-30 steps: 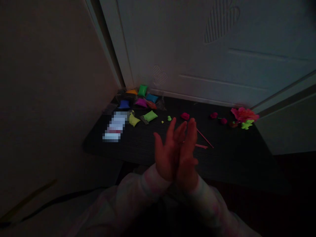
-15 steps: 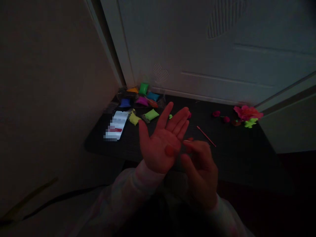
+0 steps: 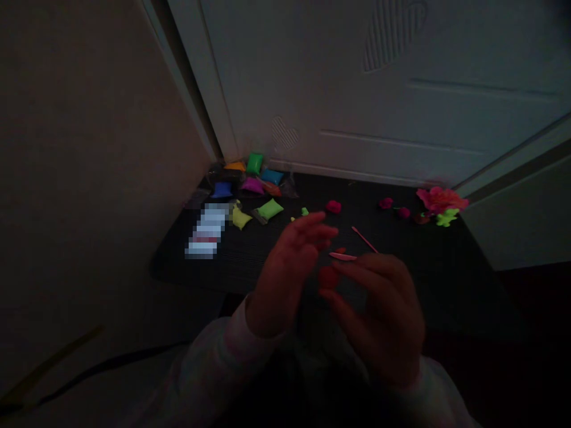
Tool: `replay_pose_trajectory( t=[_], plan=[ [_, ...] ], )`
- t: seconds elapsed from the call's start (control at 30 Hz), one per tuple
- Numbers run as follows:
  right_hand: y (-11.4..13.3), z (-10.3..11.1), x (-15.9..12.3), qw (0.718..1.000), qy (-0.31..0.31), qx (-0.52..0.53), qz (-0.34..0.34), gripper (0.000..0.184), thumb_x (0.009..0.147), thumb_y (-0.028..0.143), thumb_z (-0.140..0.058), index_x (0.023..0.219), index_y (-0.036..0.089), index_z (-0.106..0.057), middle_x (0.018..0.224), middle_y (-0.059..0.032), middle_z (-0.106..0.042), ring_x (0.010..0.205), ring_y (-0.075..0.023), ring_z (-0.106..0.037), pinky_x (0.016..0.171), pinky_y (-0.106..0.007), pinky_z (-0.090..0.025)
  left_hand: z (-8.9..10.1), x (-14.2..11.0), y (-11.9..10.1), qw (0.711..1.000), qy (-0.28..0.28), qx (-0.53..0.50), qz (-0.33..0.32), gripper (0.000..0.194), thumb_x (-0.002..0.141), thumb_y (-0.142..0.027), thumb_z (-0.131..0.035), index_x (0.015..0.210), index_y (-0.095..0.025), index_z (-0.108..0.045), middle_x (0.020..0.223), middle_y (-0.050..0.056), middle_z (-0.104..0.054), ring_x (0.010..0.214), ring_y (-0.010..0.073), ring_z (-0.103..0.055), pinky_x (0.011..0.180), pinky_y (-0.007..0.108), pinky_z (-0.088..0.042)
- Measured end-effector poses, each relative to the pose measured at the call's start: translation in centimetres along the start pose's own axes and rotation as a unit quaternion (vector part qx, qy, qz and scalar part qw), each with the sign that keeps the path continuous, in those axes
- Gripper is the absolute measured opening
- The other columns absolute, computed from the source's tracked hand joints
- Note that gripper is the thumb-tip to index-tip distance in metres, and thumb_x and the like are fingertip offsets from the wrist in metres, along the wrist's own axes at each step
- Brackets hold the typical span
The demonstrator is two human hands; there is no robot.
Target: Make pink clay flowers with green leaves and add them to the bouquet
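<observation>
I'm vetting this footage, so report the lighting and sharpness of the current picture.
Head view: dim overall, the tabletop nearly black; the bright rectangle at left pixelated; left hand and right hand soft-edged, the red ball the latter pinches low in contrast.

Ball (image 3: 329, 277) matt; tabletop (image 3: 236, 252) wood-grained; green packet (image 3: 255, 163) glossy plastic.

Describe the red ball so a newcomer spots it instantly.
Find the dark table below the white door. Over its near side, the right hand pinches the red ball. Unlike the pink lumps resting on the table, it is held up in the air.
</observation>
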State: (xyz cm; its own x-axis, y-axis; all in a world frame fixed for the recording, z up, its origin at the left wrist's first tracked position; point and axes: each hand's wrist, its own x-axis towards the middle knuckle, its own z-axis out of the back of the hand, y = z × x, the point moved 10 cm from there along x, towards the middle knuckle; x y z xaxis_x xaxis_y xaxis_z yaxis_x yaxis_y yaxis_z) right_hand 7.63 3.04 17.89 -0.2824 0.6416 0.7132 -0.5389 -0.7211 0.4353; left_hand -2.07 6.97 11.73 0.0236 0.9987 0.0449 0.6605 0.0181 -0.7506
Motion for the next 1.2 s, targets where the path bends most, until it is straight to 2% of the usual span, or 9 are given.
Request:
replay_pose_trajectory(
  t=[0.13, 0.27, 0.47, 0.57, 0.67, 0.73, 0.8, 0.87, 1.2],
  plan=[
    [1.2, 1.6, 0.9, 0.998, -0.017, -0.037, 0.056, 0.025, 0.074, 0.019, -0.063, 0.097, 0.021, -0.053, 0.081, -0.0013, -0.053, 0.076, -0.0161, -0.051, 0.069, -0.035, -0.045, -0.5, -1.9, -0.4, 0.982, 0.045, 0.181, 0.026, 0.024, 0.069, -0.035, -0.067, 0.090, -0.022, -0.067, 0.094, 0.003, -0.067, 0.092, 0.0197, -0.060, 0.084, 0.029, -0.044],
    [1.5, 2.1, 1.1, 0.997, -0.018, 0.005, 0.075, 0.028, 0.072, 0.012, -0.063, 0.099, 0.019, -0.054, 0.084, -0.0020, -0.054, 0.079, -0.0164, -0.053, 0.072, -0.035, -0.045, -1.4, -2.4, -1.8, 0.960, 0.057, 0.274, 0.004, 0.009, 0.069, -0.022, -0.068, 0.078, -0.022, -0.069, 0.086, 0.000, -0.068, 0.086, 0.0158, -0.061, 0.082, 0.026, -0.046],
    [-0.5, 1.3, -0.3, 0.981, 0.060, 0.184, -0.015, 0.054, 0.073, 0.023, -0.063, 0.124, 0.021, -0.045, 0.109, -0.0070, -0.053, 0.105, -0.0242, -0.048, 0.084, -0.038, -0.045, -2.9, -2.5, -3.6, 0.934, 0.089, 0.331, -0.101, 0.009, 0.068, -0.016, -0.069, 0.075, -0.021, -0.069, 0.077, 0.000, -0.068, 0.084, 0.0155, -0.062, 0.078, 0.026, -0.051],
    [-1.1, 1.1, -0.6, 0.964, 0.082, 0.245, -0.062, 0.045, 0.077, 0.026, -0.057, 0.122, 0.024, -0.048, 0.112, -0.0058, -0.054, 0.106, -0.0232, -0.049, 0.086, -0.038, -0.045, -3.9, -3.1, -4.8, 0.893, 0.101, 0.398, -0.183, 0.006, 0.068, -0.017, -0.069, 0.074, -0.018, -0.068, 0.076, 0.003, -0.069, 0.084, 0.0167, -0.062, 0.079, 0.029, -0.051],
    [-1.2, 1.1, -0.5, 0.964, 0.086, 0.241, -0.078, 0.036, 0.077, 0.020, -0.058, 0.113, 0.027, -0.055, 0.105, -0.0026, -0.059, 0.101, -0.0184, -0.053, 0.083, -0.031, -0.046, -5.0, -3.8, -5.8, 0.826, 0.103, 0.489, -0.261, 0.008, 0.070, -0.017, -0.067, 0.078, -0.015, -0.067, 0.079, 0.005, -0.069, 0.084, 0.0152, -0.062, 0.081, 0.027, -0.050],
    [-1.4, 1.0, -0.5, 0.960, 0.086, 0.251, -0.091, 0.030, 0.077, 0.018, -0.060, 0.106, 0.027, -0.059, 0.101, -0.0013, -0.061, 0.097, -0.0167, -0.055, 0.081, -0.029, -0.047, -5.6, -4.2, -6.3, 0.789, 0.104, 0.529, -0.294, 0.010, 0.070, -0.017, -0.067, 0.080, -0.015, -0.066, 0.080, 0.004, -0.069, 0.084, 0.0140, -0.062, 0.082, 0.026, -0.049],
    [-1.9, 1.0, -0.5, 0.953, 0.074, 0.270, -0.117, 0.026, 0.076, 0.017, -0.060, 0.100, 0.028, -0.062, 0.097, -0.0005, -0.062, 0.094, -0.0155, -0.056, 0.079, -0.028, -0.048, -5.8, -4.4, -6.4, 0.775, 0.111, 0.544, -0.303, 0.014, 0.070, -0.019, -0.068, 0.083, -0.015, -0.065, 0.082, 0.005, -0.069, 0.086, 0.0140, -0.061, 0.082, 0.026, -0.049],
    [-2.5, 1.0, -0.7, 0.943, 0.052, 0.295, -0.145, 0.023, 0.077, 0.016, -0.059, 0.096, 0.028, -0.063, 0.092, 0.0007, -0.062, 0.090, -0.0139, -0.057, 0.078, -0.027, -0.048, -5.7, -4.3, -6.2, 0.783, 0.116, 0.535, -0.296, 0.017, 0.069, -0.020, -0.068, 0.085, -0.014, -0.065, 0.084, 0.006, -0.069, 0.086, 0.0141, -0.061, 0.079, 0.025, -0.050],
    [-4.1, -0.9, -1.7, 0.896, 0.036, 0.368, -0.247, 0.023, 0.078, 0.016, -0.059, 0.095, 0.031, -0.062, 0.083, 0.0037, -0.066, 0.081, -0.0113, -0.061, 0.072, -0.024, -0.048, -2.8, -2.7, -3.9, 0.894, 0.077, 0.404, -0.177, 0.017, 0.070, -0.014, -0.067, 0.085, -0.021, -0.067, 0.080, 0.000, -0.069, 0.083, 0.0136, -0.061, 0.074, 0.025, -0.049]
  ],
)
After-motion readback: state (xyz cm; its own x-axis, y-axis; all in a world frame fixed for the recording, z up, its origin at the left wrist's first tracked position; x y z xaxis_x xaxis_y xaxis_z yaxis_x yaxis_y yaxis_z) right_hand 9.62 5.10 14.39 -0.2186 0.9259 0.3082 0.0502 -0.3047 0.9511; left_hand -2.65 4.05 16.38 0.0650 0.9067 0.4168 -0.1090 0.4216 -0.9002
